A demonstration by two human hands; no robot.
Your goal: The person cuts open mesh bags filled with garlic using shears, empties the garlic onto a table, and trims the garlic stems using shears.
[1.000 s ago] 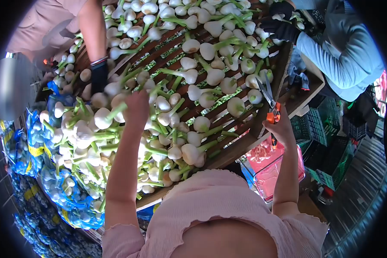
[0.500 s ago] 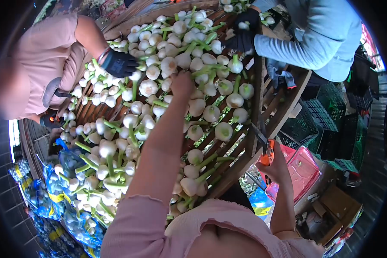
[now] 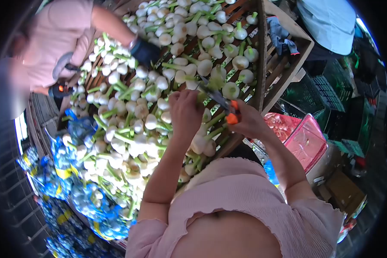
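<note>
My left hand (image 3: 186, 111) is closed over the heap, its fingers curled around what looks like a garlic bulb, mostly hidden under them; a bit of green shows at the fingertips. In my right hand (image 3: 247, 120) is a pair of pruning shears (image 3: 233, 112) with orange handles. Their blades point up and left and lie just beside my left fingers. Fresh white garlic bulbs (image 3: 204, 67) with thick green stalks spread all around both hands on a slatted wooden table (image 3: 262, 56).
A co-worker's dark-gloved hand (image 3: 145, 52) reaches into the bulbs at upper left. Blue net bags (image 3: 84, 193) of bulbs stand at lower left. To the right are a pink crate (image 3: 307, 144), green crates (image 3: 327, 92) and grey gloves (image 3: 281, 36) on the table's side.
My left hand has drawn back toward me from the middle of the heap. The shears have come up and left to meet it. The co-worker's gloved hand has shifted; my view has tilted down.
</note>
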